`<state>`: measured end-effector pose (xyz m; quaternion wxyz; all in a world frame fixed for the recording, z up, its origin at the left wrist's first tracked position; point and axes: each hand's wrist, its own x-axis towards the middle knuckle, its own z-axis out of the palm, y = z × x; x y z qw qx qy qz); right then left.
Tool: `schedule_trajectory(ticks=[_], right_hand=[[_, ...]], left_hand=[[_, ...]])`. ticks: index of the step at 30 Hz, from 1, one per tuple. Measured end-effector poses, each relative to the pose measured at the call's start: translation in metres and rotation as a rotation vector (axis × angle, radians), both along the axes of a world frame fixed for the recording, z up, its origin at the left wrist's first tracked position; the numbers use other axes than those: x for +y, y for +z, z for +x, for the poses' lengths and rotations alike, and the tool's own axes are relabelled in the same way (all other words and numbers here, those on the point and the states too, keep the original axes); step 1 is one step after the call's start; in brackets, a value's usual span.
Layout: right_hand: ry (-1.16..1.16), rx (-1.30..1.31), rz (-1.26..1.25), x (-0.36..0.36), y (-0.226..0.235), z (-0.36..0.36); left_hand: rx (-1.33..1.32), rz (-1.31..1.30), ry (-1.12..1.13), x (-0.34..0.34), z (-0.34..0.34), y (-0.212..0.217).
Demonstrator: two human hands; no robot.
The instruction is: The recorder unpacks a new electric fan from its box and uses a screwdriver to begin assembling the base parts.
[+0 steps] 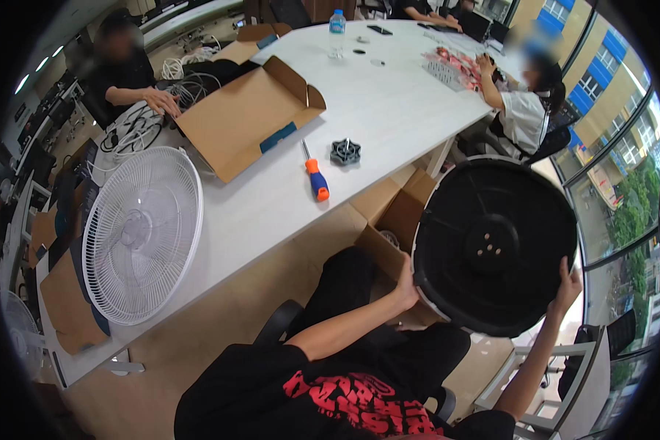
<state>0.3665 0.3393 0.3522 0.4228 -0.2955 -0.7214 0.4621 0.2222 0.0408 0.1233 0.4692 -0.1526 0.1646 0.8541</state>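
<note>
The round black fan base (496, 246) hid most of the left hand (405, 288) and right hand (566, 287); only fingers curled over its rim showed. It also covered part of the open cardboard box (389, 220) on the floor, whose contents were too dark to tell. Small items at the counter's (389, 110) far end were too small to identify. The picture's left edge cut off a second white fan grille (16, 334).

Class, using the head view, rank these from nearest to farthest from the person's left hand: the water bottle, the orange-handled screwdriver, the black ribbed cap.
From the left hand:
1. Orange-handled screwdriver, on the table's near part.
2. Black ribbed cap, just beyond it.
3. Water bottle, at the table's far end.
</note>
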Motion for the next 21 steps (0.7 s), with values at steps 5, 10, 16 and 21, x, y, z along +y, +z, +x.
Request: schedule_trajectory(ticks=[5,10,16,21], right_hand=[[-0.195,0.036,-0.429,0.031,-0.124,0.010],[-0.102,0.158,-0.893,0.004,-0.181,-0.041],[-0.129,0.267,-0.939,-0.002,-0.167,-0.131],[-0.153,0.325,-1.008,-0.028,-0.142,-0.208]], left_hand=[[0.433,-0.187,-0.087,-0.056,-0.072,0.048],[0.799,-0.390,-0.023,-0.075,-0.124,0.139],[0.840,-0.521,0.056,-0.072,-0.197,0.159],[0.536,-0.455,0.207,-0.061,-0.261,0.163]])
